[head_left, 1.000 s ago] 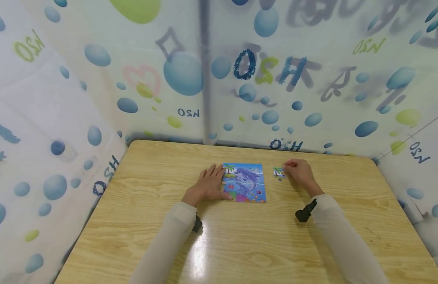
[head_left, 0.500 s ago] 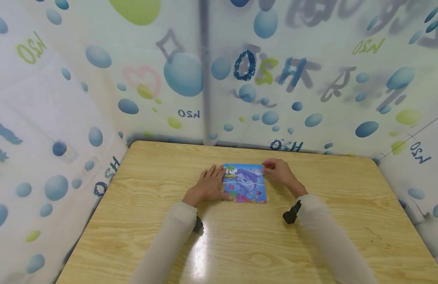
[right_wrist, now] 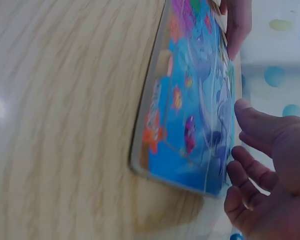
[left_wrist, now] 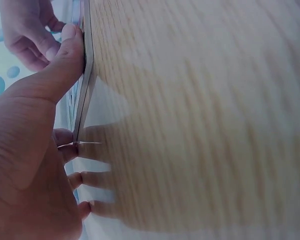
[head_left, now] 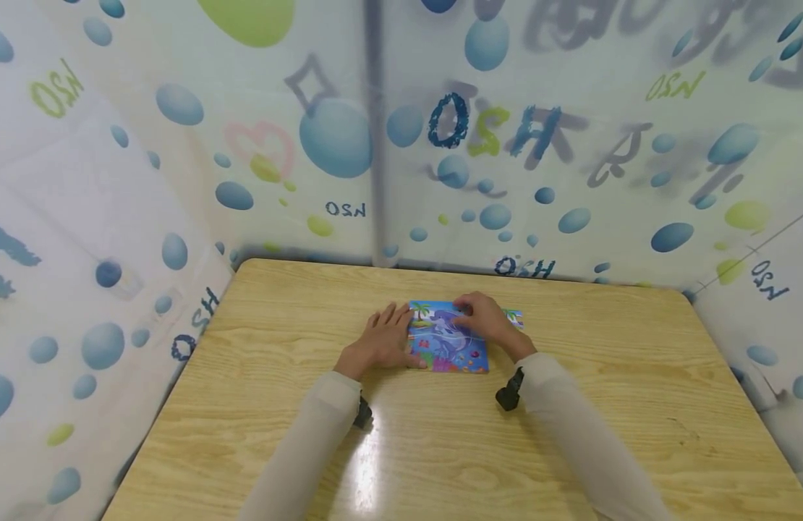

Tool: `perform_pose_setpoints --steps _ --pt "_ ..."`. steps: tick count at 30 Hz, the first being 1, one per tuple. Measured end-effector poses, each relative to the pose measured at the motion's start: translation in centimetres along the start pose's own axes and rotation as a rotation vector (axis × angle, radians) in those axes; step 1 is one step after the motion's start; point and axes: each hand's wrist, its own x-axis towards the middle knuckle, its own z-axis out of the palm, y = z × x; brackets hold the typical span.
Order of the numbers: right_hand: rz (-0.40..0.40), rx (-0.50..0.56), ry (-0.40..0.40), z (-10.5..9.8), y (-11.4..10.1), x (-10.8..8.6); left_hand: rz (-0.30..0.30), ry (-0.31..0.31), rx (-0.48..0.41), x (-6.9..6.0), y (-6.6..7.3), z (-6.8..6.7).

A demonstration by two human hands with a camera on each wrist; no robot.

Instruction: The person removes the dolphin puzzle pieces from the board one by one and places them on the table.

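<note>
A square dolphin picture puzzle (head_left: 448, 340) lies flat on the table, its thin edge facing the left wrist view. My left hand (head_left: 382, 344) rests at the puzzle's left side, fingers spread and thumb (left_wrist: 70, 50) against its near edge. Over the puzzle's upper right part is my right hand (head_left: 495, 325), fingers loosely bent. In the right wrist view its thumb (right_wrist: 260, 120) stands apart from the lower fingers, and no piece is visible in it. A palm-tree piece (head_left: 513, 317) lies beside the puzzle, partly covered by the right hand.
The wooden table (head_left: 349, 449) has a wall sheet (head_left: 414, 188) with blue and green dots and lettering behind it. Similar sheeting (head_left: 69, 304) runs along the left side. A dark device is strapped at each wrist.
My right hand has moved left from the palm-tree piece, past the puzzle's right edge, and over its upper right part. The left hand has stayed put.
</note>
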Motion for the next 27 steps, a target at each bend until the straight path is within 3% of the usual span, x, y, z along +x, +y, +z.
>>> perform_pose_setpoints --steps 16,22,27 --pt "0.138 -0.176 -0.068 0.6 -2.0 1.1 -0.007 -0.007 0.005 0.0 0.0 -0.2" --pt "0.133 -0.189 -0.056 0.8 -2.1 1.0 0.0 -0.006 -0.005 -0.1 0.0 -0.1" --pt "0.13 -0.125 -0.041 0.8 -1.9 1.0 0.001 -0.004 -0.002 -0.1 0.0 0.0"
